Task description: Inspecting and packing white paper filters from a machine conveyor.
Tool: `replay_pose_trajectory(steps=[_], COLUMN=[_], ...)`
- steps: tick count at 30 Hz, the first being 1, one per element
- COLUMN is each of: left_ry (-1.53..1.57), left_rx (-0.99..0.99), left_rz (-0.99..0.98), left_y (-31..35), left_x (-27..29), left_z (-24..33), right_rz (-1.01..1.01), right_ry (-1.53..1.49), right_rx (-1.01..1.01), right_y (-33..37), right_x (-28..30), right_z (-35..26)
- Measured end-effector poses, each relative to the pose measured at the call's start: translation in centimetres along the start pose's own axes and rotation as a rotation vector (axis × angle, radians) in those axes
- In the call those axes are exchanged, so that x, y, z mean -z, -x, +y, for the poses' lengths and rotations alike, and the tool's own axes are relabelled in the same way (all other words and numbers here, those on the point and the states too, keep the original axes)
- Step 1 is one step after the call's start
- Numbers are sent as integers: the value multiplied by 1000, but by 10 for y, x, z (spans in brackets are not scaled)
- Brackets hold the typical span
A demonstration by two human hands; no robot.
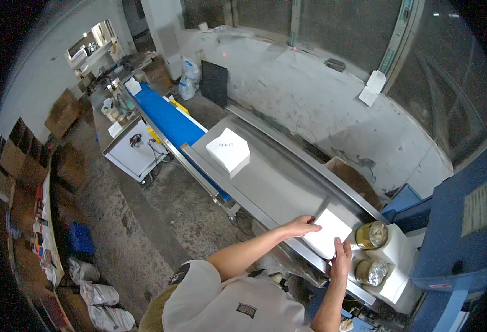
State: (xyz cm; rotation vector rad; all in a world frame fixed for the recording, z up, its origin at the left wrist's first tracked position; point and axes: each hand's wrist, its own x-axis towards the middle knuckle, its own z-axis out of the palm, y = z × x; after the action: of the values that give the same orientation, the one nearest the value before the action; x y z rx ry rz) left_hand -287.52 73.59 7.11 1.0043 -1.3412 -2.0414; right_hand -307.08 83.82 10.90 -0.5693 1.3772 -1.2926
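Over the near right end of the metal table (279, 180), I hold a white rectangular block (328, 232) between both hands. Whether it is a box or a stack of sheets, I cannot tell. My left hand (301, 226) grips its left edge, fingers closed. At its near right side, my right hand (341, 258) is closed on it, with the fingertips partly hidden. Farther along the table rests another white block (229, 150) with dark marks on top. Just right of my hands are two round, yellowish-brown items with shiny tops, one farther (372, 235) and one nearer (371, 272).
White blocks (394, 243) stand behind the round items, beside a blue machine (448, 221). A blue conveyor belt (168, 119) runs away at the table's far left end. Raised metal rails edge the table. A cardboard box (351, 180) stands by the wall; white sacks (99, 293) lie lower left.
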Motion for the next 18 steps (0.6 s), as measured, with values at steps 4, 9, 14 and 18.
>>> replay_pose_trajectory(steps=[4, 9, 14, 18], left_ry=[11, 18, 8, -49], left_rx=[7, -10, -61, 127], left_rz=[35, 42, 89, 47], left_y=[4, 8, 9, 20], left_x=[-4, -6, -7, -7], left_z=[8, 15, 13, 42], right_rz=[31, 24, -18, -9], right_ry=[9, -2, -56, 3], right_rx=[-7, 23, 47, 35], right_y=[2, -1, 1, -10], right_x=[-1, 0, -3, 9], right_z=[-1, 3, 1, 12])
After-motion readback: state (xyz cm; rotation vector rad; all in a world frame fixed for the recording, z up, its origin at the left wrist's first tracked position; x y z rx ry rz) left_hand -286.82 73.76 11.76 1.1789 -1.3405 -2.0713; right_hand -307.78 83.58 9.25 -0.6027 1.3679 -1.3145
